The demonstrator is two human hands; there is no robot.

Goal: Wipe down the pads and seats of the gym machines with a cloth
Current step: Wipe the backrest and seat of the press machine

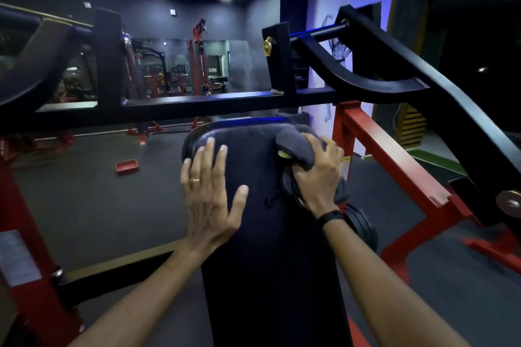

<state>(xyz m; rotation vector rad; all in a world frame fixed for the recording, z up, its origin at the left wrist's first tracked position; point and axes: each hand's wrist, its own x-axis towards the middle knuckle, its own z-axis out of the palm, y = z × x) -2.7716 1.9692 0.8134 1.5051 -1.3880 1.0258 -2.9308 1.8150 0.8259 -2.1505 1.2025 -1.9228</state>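
Both forearms reach up from the bottom of the view onto the long black back pad, which runs away from the camera toward the black crossbar. On the pad's left half the left hand lies flat, fingers straight and spread, a ring on one finger. At the pad's upper right edge the right hand grips a bunched dark grey cloth, fingers curled over it, a black band on the wrist.

Bunched this tightly, the cloth probably touches only a narrow strip, so patches of the pad could be missed. Part of it hangs over the pad's right edge above the weight plates and could snag. The bare left palm may smear the surface it rests on. Close beyond the pad's far end, the crossbar could catch knuckles on a long stroke.
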